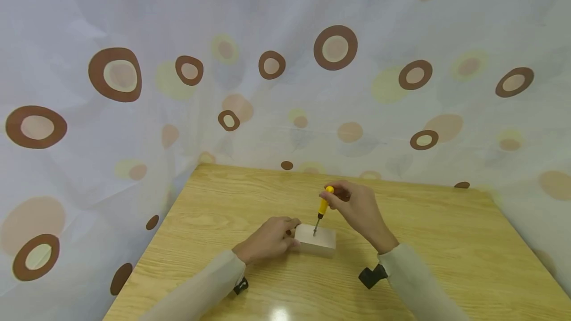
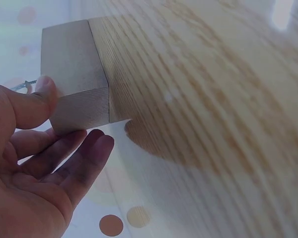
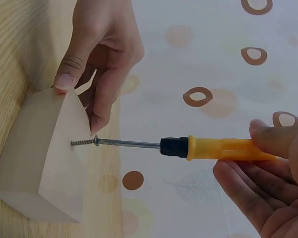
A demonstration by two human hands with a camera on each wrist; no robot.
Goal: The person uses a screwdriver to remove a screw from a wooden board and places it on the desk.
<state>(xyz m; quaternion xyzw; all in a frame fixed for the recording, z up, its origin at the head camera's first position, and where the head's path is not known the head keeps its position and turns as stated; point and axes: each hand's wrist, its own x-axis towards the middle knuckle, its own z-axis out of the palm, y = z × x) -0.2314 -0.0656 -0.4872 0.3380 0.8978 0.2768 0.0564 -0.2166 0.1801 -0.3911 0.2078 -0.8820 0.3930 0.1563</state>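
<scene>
A pale wooden block point(image 1: 315, 240) lies on the table, and a screw point(image 3: 84, 142) stands partly sunk in its top face. With thumb and fingers at the block's left end, my left hand point(image 1: 269, 240) grips it; the left wrist view shows the thumb point(image 2: 45, 89) against one face of the block point(image 2: 72, 64). My right hand point(image 1: 359, 208) holds a screwdriver point(image 1: 323, 205) by its yellow handle point(image 3: 228, 148), tilted slightly. In the right wrist view the driver's tip meets the screw head, with much of the thread showing above the wood.
The wood-grain table point(image 1: 214, 202) runs back to a white sheet point(image 1: 294, 98) printed with brown and tan spots. That sheet also hangs along the left and right sides. Dark wrist mounts point(image 1: 372, 276) sit at both sleeves.
</scene>
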